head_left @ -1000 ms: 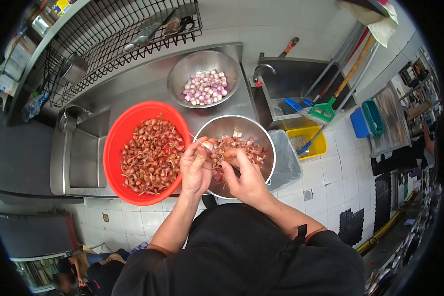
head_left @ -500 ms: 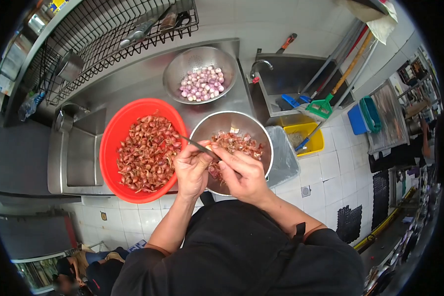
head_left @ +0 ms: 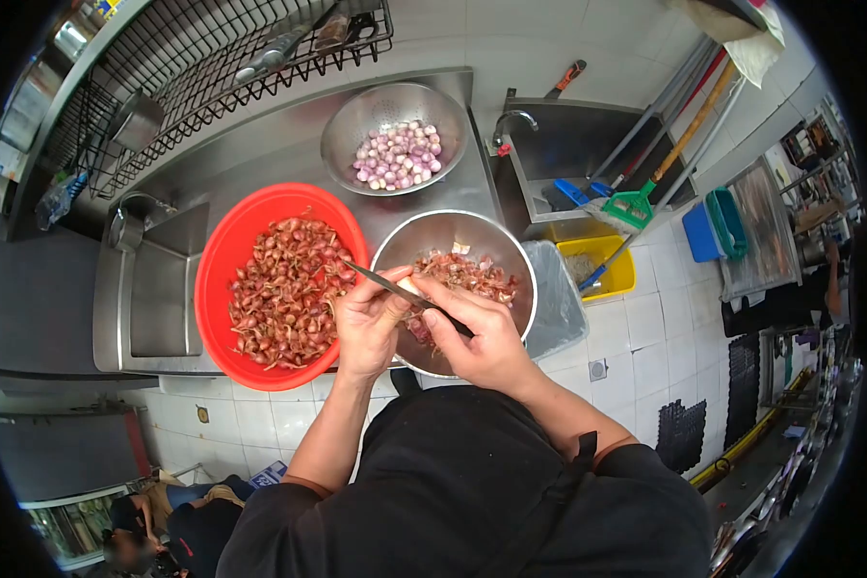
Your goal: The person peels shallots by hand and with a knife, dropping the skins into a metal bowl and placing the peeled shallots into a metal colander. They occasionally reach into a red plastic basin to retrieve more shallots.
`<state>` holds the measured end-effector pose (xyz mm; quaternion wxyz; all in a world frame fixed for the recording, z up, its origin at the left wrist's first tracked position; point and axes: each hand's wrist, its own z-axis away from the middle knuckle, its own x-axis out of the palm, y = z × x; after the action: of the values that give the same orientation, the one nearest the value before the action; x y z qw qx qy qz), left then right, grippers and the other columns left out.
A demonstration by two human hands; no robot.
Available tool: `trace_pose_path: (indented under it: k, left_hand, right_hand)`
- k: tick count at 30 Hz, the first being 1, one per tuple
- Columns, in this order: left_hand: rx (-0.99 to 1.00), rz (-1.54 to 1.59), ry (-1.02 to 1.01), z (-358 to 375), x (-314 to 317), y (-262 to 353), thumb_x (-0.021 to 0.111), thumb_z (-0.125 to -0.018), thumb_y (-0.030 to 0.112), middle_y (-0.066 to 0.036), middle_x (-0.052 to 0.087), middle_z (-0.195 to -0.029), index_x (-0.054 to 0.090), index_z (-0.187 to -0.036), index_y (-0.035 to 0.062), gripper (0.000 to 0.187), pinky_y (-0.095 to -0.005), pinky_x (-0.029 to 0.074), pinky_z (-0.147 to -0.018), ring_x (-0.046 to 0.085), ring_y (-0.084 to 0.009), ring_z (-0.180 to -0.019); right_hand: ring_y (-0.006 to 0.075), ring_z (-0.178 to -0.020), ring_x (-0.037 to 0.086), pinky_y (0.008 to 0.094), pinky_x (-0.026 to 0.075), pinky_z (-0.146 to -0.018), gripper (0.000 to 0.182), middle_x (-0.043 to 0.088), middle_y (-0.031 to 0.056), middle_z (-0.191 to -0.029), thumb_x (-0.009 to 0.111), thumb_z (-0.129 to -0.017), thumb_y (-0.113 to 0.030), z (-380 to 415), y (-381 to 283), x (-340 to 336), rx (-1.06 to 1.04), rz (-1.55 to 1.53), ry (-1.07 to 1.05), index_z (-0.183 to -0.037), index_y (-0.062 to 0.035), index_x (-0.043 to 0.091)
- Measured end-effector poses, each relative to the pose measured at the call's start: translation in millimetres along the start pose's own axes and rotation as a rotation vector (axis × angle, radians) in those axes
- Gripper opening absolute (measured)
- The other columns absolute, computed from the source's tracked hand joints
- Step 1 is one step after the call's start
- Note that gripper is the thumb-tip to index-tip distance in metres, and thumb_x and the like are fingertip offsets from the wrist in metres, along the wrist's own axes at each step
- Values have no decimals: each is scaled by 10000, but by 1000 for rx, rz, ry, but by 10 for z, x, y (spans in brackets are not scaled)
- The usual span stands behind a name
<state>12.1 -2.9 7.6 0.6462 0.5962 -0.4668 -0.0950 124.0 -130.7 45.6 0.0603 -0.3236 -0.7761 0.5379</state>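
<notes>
Over the near side of a steel bowl (head_left: 395, 243), my two hands meet around a small pale shallot (head_left: 409, 286). My left hand (head_left: 366, 332) pinches the shallot between thumb and fingers. A small knife (head_left: 387, 284) with a dark handle is gripped in my right hand (head_left: 482, 339), its blade pointing up and left across the shallot. Papery reddish skins (head_left: 477, 277) lie in the bowl below. To the left, a red basin (head_left: 208, 299) holds many unpeeled shallots (head_left: 289, 289). Behind, a steel colander (head_left: 345, 130) contains peeled purple-white shallots (head_left: 400, 156).
A steel sink (head_left: 169, 289) is at the left, under a wire rack (head_left: 193, 87). At the right are a deeper sink (head_left: 568, 144), a green broom (head_left: 630, 207), a yellow bucket (head_left: 621, 275) and a grey bin (head_left: 559, 303). Another person (head_left: 202, 530) is at lower left.
The knife has turned slightly, so its dark handle shows more under my right fingers. More of the pale shallot is visible between my hands. The view has shifted a little.
</notes>
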Motion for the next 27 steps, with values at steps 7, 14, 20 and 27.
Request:
trace_pose_path:
  k: [7,14,20,27]
  left_hand:
    - [-63,71,-56,2,-21,34,681,-897,-6,-123,677,-1088,597,-1215,-51,332,-281,550,-860,671,-163,-952]
    - [0,33,-26,-2,-62,8,681,-893,-18,-119,675,-1085,613,-1144,-49,262,-279,556,-852,674,-164,-952]
    - [-12,47,-92,-7,-77,30,653,-915,-8,-145,666,-1144,619,-1170,-35,258,-288,561,-850,670,-187,-1004]
    - [-188,283,-120,-32,-124,41,608,-955,32,-128,653,-1198,604,-1236,-7,284,-341,545,-894,652,-220,-1043]
  right_hand:
    - [273,-953,708,334,538,-826,365,698,197,-1085,607,-909,-58,-37,110,-37,-36,-25,3,-1265,19,613]
    - [254,-951,706,320,531,-843,340,701,195,-1091,603,-911,-52,-39,-44,-50,89,-46,-53,-1238,38,626]
    - [202,-957,697,301,523,-848,340,714,166,-1078,586,-932,-40,-46,52,-52,2,-73,0,-1262,41,611]
    - [143,-971,664,269,500,-872,307,717,146,-1076,561,-967,-56,-31,69,-22,205,-317,-5,-1247,58,615]
